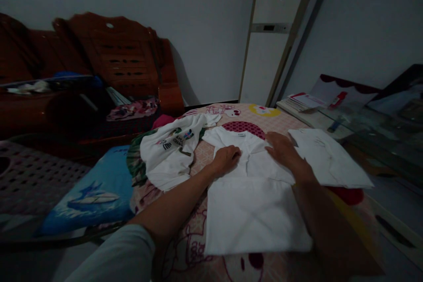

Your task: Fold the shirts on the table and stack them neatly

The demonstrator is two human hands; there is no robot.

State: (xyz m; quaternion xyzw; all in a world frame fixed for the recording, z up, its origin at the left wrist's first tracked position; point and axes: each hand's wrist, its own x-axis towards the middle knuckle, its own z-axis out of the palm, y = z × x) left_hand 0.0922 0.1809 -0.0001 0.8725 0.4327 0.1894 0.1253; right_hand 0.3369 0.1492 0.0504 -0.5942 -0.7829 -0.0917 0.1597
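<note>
A white garment lies spread flat on a pink patterned cloth over a table. My left hand rests on the garment's upper left part with its fingers curled against the fabric. On the upper right part lies my right hand, palm down with fingers stretched flat. To the left sits a crumpled white shirt with printed lettering. A folded white garment lies to the right of my right hand.
A blue cushion with a boat picture lies left of the table. Behind it stands a dark carved wooden bench holding clothes. Papers and a glass-topped surface are at the right. A pale door stands at the back.
</note>
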